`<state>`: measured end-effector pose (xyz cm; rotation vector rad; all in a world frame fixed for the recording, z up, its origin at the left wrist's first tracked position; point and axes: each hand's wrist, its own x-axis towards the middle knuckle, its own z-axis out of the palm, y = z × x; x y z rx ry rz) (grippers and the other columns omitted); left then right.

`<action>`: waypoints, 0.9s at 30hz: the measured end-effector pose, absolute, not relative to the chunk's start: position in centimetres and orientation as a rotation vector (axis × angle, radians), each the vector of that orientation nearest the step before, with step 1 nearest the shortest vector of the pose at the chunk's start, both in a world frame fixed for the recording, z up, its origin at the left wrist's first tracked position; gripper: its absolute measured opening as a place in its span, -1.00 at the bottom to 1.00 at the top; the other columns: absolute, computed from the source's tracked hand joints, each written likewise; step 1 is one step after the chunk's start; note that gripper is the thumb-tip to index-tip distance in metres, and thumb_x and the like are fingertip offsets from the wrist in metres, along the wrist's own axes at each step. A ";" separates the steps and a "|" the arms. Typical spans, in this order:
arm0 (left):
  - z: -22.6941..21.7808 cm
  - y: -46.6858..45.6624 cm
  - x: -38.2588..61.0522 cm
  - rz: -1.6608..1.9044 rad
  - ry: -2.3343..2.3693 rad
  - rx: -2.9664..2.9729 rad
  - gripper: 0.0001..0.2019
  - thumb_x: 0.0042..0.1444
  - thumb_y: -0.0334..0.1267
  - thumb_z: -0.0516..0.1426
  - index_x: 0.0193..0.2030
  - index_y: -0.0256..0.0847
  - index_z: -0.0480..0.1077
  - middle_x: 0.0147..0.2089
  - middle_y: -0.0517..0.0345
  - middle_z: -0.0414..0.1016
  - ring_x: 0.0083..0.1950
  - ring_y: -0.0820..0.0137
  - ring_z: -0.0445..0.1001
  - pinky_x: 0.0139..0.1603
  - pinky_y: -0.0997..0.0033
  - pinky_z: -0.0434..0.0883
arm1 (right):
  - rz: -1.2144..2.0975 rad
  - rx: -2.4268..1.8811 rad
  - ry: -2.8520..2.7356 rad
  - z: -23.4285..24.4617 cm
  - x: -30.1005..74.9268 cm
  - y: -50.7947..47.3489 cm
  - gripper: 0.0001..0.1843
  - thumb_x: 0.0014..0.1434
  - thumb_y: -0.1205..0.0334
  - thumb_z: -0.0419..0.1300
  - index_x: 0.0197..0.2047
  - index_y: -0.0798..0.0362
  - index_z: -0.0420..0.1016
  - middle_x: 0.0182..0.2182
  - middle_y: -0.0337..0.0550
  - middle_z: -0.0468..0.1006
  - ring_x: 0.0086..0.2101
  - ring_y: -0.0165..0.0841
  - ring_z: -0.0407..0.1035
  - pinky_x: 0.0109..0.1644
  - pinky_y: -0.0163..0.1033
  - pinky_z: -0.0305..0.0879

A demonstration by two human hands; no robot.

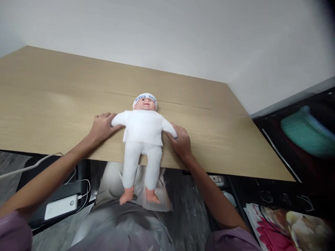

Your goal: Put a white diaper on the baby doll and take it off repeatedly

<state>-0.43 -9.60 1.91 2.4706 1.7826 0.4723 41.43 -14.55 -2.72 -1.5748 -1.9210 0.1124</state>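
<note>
A baby doll [143,128] in a white top, white trousers and a white cap with blue lettering lies face up on the wooden table [65,104]. Its legs reach past the near edge, with the bare feet over my lap. My left hand [102,127] is closed around the end of the doll's sleeve on the left, thumb towards the doll's body. On the other side, my right hand [180,139] grips the end of the opposite sleeve. Both of the doll's hands are hidden.
A white power bank [61,207] with a cable lies on a black seat at lower left. A clear plastic bag [157,195] hangs below the table edge. Dark shelving stands at right, with a teal item [309,130] and colourful printed papers [288,226]. A pale wall rises behind the table.
</note>
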 end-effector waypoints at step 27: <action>0.1 16.0 3.1 0.728 1.968 2.425 -0.23 0.44 0.52 0.06 0.24 -0.19 0.54 0.17 -0.24 0.62 0.28 -0.19 0.44 0.41 -0.12 0.11 | -0.075 -1.407 -1.941 -3.9 44.2 13.7 -0.21 0.58 -0.49 0.03 0.41 -0.01 0.57 0.25 0.16 0.71 0.20 0.10 0.54 0.41 0.29 0.41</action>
